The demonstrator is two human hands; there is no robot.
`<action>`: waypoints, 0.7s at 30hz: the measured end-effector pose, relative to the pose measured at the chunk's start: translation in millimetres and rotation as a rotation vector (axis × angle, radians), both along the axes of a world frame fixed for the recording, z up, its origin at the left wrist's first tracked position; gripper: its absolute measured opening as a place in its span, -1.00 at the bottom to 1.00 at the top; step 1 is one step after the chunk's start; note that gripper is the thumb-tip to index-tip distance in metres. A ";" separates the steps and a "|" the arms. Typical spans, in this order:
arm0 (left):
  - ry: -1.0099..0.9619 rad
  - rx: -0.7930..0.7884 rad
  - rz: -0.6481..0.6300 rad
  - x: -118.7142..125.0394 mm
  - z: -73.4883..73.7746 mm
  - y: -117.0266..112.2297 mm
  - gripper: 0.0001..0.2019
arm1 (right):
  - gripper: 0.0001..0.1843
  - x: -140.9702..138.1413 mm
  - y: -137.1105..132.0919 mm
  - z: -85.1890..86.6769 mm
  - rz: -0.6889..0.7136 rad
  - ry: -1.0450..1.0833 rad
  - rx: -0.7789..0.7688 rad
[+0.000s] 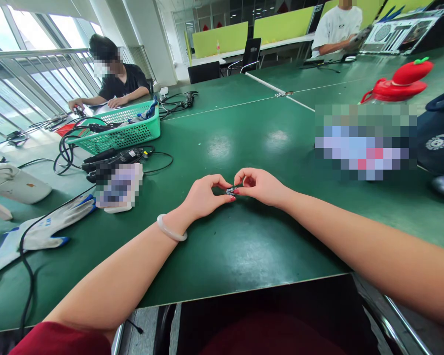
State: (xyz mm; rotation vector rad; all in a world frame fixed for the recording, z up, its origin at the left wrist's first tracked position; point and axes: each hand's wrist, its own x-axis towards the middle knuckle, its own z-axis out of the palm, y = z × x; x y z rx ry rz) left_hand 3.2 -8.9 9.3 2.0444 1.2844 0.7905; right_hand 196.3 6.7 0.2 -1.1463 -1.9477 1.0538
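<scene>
Between my two hands, over the green table (pixel 203 266), is a small silvery-and-dark metal piece (pixel 231 191), too small to name. My left hand (pixel 203 197) pinches its left side between thumb and fingers; a pale bangle (pixel 170 230) circles that wrist. From the other side my right hand (pixel 261 186) has its thumb on the piece, with the index finger curled above. The fingertips of both hands nearly meet and cover part of it.
To the left lie work gloves (pixel 55 227), a blurred phone-like item (pixel 120 190), black cables (pixel 114 162) and a green basket (pixel 133 129). A red-lidded bottle (pixel 395 91) and a dark bag (pixel 442 133) stand right. Two people (pixel 120 81) sit across the table.
</scene>
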 end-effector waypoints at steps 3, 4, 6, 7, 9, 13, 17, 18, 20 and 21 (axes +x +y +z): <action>-0.013 -0.005 0.085 -1.9 -3.3 4.5 -0.76 | -0.84 0.1 0.3 -1.3 -0.010 -0.035 0.072; -0.060 -0.041 0.119 -2.8 -4.7 6.8 -0.76 | -0.88 -0.4 -0.6 -1.8 -0.022 -0.075 0.150; -0.208 -0.152 0.173 -4.3 -7.4 11.3 -0.73 | -0.96 -1.9 -3.1 -3.0 -0.037 -0.172 0.307; -0.288 -0.206 0.187 -4.9 -8.3 13.1 -0.71 | -0.95 -2.6 -4.4 -3.6 -0.039 -0.210 0.364; -0.405 -0.275 0.199 -5.5 -9.4 15.4 -0.70 | -0.87 -3.5 -6.4 -4.4 -0.034 -0.263 0.423; -0.324 -0.211 0.217 -6.4 -9.6 15.0 -0.72 | -0.86 -3.3 -7.4 -6.4 0.021 -0.345 0.441; 0.053 0.045 0.272 -9.0 -7.7 12.1 -0.83 | -0.82 -5.2 -7.4 -10.5 0.094 -0.445 0.458; 0.123 0.080 0.279 -9.6 -7.0 11.6 -0.84 | -0.81 -6.4 -7.6 -11.4 0.096 -0.458 0.471; 0.203 0.100 0.286 -10.6 -6.2 10.9 -0.86 | -0.83 -9.2 -8.0 -12.4 0.093 -0.472 0.498; 0.219 0.098 0.289 -10.9 -6.1 10.9 -0.85 | -0.85 -10.5 -8.3 -12.6 0.092 -0.477 0.508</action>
